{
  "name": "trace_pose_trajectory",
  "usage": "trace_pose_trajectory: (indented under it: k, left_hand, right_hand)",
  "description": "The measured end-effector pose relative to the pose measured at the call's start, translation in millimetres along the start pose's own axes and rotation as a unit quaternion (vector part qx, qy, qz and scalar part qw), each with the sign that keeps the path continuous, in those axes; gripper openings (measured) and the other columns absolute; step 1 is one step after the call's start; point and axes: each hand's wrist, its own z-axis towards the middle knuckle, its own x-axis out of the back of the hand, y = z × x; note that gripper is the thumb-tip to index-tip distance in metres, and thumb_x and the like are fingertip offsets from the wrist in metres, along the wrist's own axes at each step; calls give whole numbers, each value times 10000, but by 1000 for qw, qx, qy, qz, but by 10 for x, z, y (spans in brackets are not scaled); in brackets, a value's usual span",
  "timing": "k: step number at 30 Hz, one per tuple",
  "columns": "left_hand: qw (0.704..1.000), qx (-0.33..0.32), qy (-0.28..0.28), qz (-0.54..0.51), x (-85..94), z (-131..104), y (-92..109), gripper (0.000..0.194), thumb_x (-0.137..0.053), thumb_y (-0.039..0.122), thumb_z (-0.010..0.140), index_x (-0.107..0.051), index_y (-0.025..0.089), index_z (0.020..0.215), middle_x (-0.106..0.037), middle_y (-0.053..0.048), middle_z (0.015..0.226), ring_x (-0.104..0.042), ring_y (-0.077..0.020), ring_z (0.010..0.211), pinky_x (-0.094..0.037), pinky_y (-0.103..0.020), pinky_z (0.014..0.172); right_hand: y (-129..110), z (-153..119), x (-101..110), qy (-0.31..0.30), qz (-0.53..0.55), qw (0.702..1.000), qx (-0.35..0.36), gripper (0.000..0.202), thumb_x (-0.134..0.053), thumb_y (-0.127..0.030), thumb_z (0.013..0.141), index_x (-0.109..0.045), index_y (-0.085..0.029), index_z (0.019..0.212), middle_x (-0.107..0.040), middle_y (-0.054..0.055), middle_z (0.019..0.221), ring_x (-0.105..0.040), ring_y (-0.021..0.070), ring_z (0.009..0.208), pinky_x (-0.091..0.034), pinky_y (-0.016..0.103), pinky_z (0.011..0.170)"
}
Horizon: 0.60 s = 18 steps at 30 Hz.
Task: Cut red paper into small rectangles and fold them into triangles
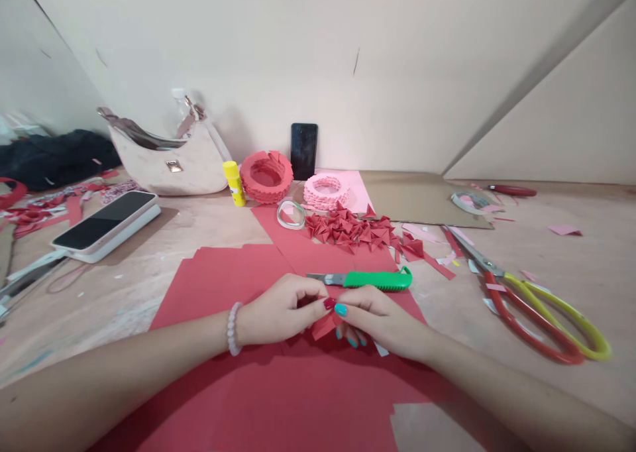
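Clamping red paper pc (pixel 324 327) btwn L hand (pixel 284 311) & R hand (pixel 378 316), just nearside of grn cutter (pixel 378 280).

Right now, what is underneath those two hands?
Red sheets spread beneath the left hand and right hand, which hold a small red paper piece; a white bit peeks out by the right. Anything directly under the palms is covered.

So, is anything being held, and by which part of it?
A small red paper piece, pinched toward its upper end by the fingers of the left hand and the right hand.
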Motion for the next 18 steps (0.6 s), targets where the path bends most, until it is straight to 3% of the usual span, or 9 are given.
trace_pose_trajectory:
  k: [5,10,18]
  left_hand:
    - [1000,-4,6,6,-2,5,-23,262,-409,275,843,-519,114,668,-489,21,557,-428,-69,510,-354,-167,507]
    - [999,-16,-12,27,12,4,2,284,-390,285,852,-553,106,703,-553,-11,625,-470,-88,562,-379,-183,546]
    - [999,-28,-20,6,8,-6,11,276,-390,271,852,-525,112,671,-511,1,592,-434,-80,536,-360,-177,522]
  right_hand:
    - [9,7,10,8,0,1000,-27,401,-410,-433,826,-559,-120,624,-490,-25,476,-380,37,353,-270,143,323]
    - [-1,-1,17,-8,63,998,-13,399,-425,-411,824,-566,-118,593,-487,-16,468,-428,49,404,-304,143,359]
    - [12,-27,29,-26,55,998,-19,376,-401,-355,815,-576,-118,582,-484,-9,464,-428,64,398,-302,159,345]
